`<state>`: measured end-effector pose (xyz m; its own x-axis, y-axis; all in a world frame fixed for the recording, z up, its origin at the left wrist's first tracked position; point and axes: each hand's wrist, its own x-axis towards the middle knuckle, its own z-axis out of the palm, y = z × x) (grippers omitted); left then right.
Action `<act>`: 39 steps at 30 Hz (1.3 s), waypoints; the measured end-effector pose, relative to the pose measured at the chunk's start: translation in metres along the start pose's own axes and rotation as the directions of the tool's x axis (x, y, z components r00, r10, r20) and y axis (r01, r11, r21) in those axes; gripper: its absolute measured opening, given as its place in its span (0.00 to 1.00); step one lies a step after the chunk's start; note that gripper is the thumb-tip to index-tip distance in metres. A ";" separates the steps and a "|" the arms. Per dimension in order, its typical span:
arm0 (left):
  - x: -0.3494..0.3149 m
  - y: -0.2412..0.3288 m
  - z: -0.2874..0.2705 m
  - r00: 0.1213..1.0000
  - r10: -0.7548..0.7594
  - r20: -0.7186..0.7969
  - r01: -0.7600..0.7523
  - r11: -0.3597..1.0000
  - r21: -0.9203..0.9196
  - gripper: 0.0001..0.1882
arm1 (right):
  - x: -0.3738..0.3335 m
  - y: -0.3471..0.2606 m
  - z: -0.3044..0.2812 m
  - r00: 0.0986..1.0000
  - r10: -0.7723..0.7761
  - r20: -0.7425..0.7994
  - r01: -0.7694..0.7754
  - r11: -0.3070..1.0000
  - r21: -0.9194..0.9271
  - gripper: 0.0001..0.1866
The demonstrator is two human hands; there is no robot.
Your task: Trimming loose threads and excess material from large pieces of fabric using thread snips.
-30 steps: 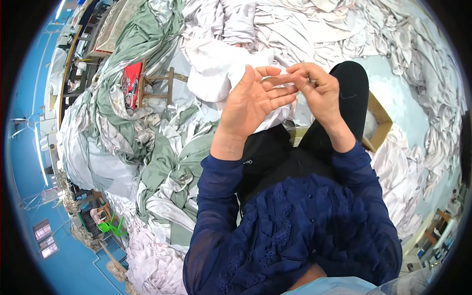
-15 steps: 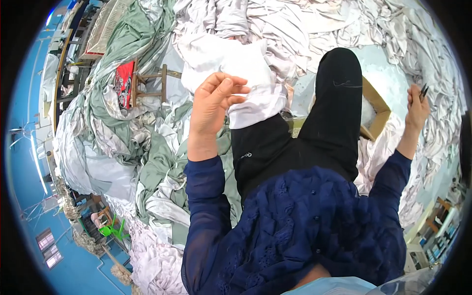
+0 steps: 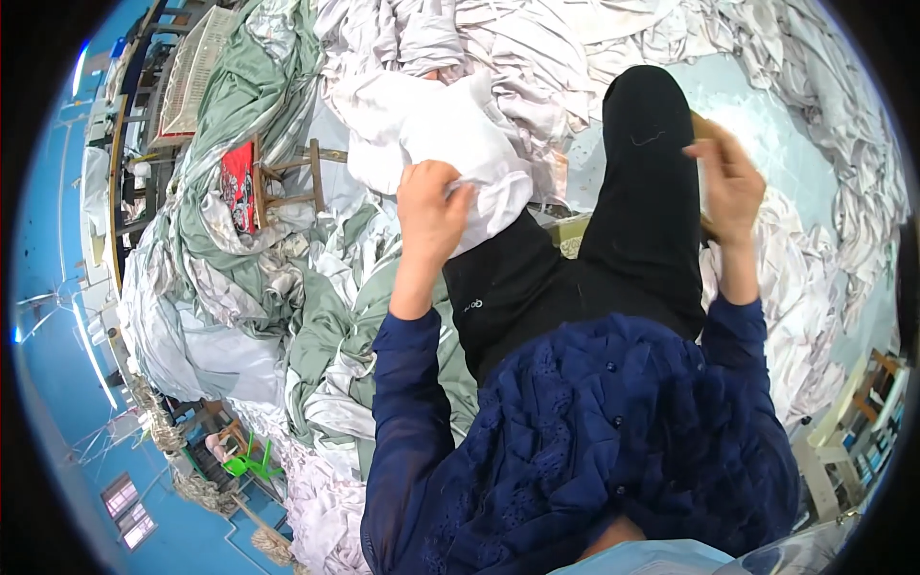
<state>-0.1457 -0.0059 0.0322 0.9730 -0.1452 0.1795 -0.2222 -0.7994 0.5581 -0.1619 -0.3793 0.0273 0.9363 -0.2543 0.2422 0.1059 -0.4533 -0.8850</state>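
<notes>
While palm-down, left hand (image 3: 430, 204) near cloth (image 3: 441, 134)

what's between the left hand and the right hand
In the head view, left to right: white cloth, pinkish cloth, a strip of pale surface, then the right leg in black trousers.
</notes>
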 end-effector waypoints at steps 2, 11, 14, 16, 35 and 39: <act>-0.001 -0.008 -0.014 0.971 -0.197 0.134 0.232 0.905 -0.356 0.04 | -0.005 -0.019 0.035 0.970 0.054 0.239 -0.067 0.997 0.045 0.13; -0.036 -0.031 -0.085 0.944 -0.319 -0.086 0.138 0.617 -0.775 0.01 | -0.004 0.018 0.176 0.719 0.216 0.661 -0.549 0.760 0.348 0.16; -0.053 -0.054 -0.104 0.935 -0.345 -0.076 0.178 0.646 -0.742 0.03 | -0.014 0.033 0.189 0.603 0.273 0.750 -0.628 0.742 0.234 0.14; -0.062 -0.065 -0.108 0.918 -0.387 -0.085 0.216 0.669 -0.711 0.02 | -0.024 0.041 0.194 0.602 0.283 0.746 -0.656 0.709 0.260 0.15; -0.066 -0.084 -0.094 0.893 -0.450 -0.017 0.363 0.741 -0.565 0.02 | 0.102 -0.008 0.204 0.961 -0.129 0.243 0.003 0.889 0.459 0.09; -0.056 -0.103 -0.050 0.884 -0.465 -0.040 0.447 0.869 -0.212 0.05 | 0.112 0.016 0.231 0.951 -0.200 0.236 0.178 0.978 0.110 0.11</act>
<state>-0.1800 0.1134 0.0049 0.9614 0.2666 -0.0686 0.2290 -0.6362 0.7367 0.0224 -0.2176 -0.0514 0.9483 0.0502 0.3133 0.3070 -0.3949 -0.8659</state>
